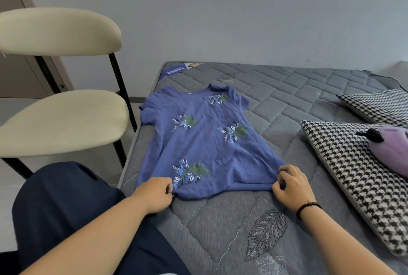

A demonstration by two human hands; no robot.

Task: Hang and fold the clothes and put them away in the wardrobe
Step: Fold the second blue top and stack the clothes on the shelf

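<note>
Lying flat on the mattress [287, 89]: a shirt [205, 142], collar toward the wall. Gripping its near hem, left hand [154, 193] and right hand [291, 184]. Standing left: chair [61, 117]. Resting right: pillows [344, 164], toy [390, 148] on top.

Light's soft and even, kinda cool daylight, no glare anywhere. Only faint shadows under my hands. The wide lens bends the edges, so the chair [59, 80] looks warped. Picture's a bit soft overall, slightly smeary at the corners.
</note>
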